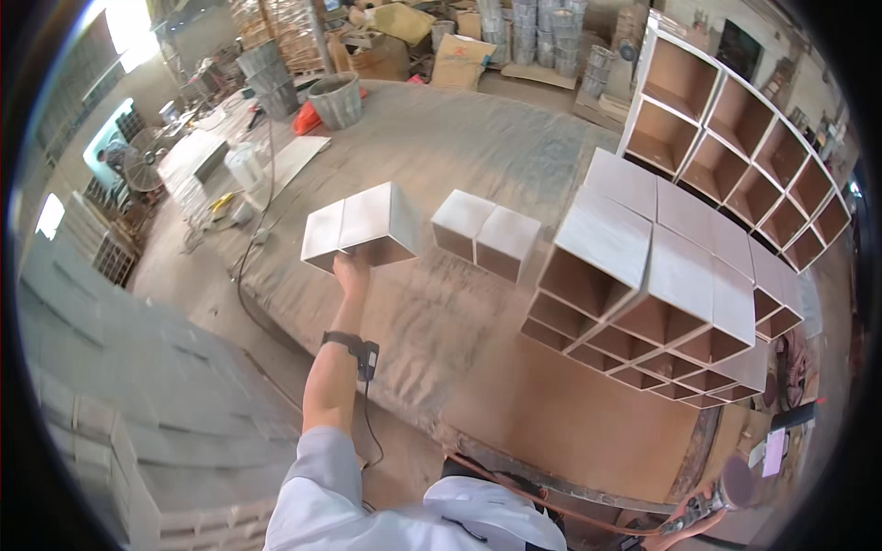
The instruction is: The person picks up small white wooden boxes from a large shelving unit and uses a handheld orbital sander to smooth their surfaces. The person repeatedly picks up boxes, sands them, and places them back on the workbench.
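Observation:
My left hand [350, 269] reaches forward and is closed on the near edge of a white box [369, 213] with a brown inside. A seam runs across its top, and its open side faces me. Just right of it, a second white box [487, 226] of like shape rests on the worktable [395, 340]. Down at the lower right, my right hand [694, 525] is wrapped round a sander [703, 505]. The sander's round pad [736, 482] is turned up, and a thin hose [588, 521] runs from it toward my body.
A stack of white boxes [643, 248] stands on the table's right, with more boxes [717, 138] piled behind. A grey bucket [336, 99] sits at the far edge. A dark hose [246, 262] hangs along the left side. Stacked whitish panels [138, 367] fill the lower left.

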Demonstrator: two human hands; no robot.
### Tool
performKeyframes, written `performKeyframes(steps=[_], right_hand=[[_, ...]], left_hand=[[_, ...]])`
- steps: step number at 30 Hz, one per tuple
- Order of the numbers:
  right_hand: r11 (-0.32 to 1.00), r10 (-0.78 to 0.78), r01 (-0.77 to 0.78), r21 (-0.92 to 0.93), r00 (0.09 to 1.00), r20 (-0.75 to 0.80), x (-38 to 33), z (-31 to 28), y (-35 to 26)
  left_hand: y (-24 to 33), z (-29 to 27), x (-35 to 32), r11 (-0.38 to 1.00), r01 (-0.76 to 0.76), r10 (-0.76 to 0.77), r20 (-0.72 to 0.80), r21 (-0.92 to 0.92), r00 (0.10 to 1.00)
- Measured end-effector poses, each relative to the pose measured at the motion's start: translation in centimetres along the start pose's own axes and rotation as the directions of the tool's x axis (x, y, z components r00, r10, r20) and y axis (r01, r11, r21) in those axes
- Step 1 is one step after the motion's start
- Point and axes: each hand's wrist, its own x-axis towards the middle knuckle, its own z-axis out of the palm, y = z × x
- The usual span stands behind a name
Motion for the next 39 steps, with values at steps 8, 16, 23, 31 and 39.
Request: performKeyframes(steps=[8, 16, 23, 31, 39], right_hand=[[0.945, -0.263, 0.213, -0.246, 0.946, -0.189, -4.5, 3.1, 4.1], [0.892, -0.378, 0.277, -0.356, 0.890, -0.256, -5.4, 3.3, 5.5], [0.870, -0.431, 0.314, -0.380, 0.860, -0.274, -5.4, 2.4, 6.2], [0.864, -0.464, 0.349, -0.363, 0.834, -0.300, -7.1, 0.8, 6.6], [0.775, -0.601, 0.409, -0.482, 0.713, -0.361, -6.5, 0.6, 8.6]], left_hand=[[-4.8, 14.5, 5.8, 0.999, -0.026, 0.021, 0.117, 0.044, 0.993], [-11.4, 23.4, 8.7, 0.975, 0.132, -0.089, 0.233, -0.176, 0.968], [-5.5, 19.7, 8.0, 0.991, 0.113, -0.083, 0.351, -0.066, 0.933], [-13.2, 22.1, 10.4, 0.987, 0.142, -0.109, 0.339, -0.077, 0.934], [-14.1, 22.7, 11.2, 0.905, 0.230, -0.013, 0.516, -0.358, 0.857]])
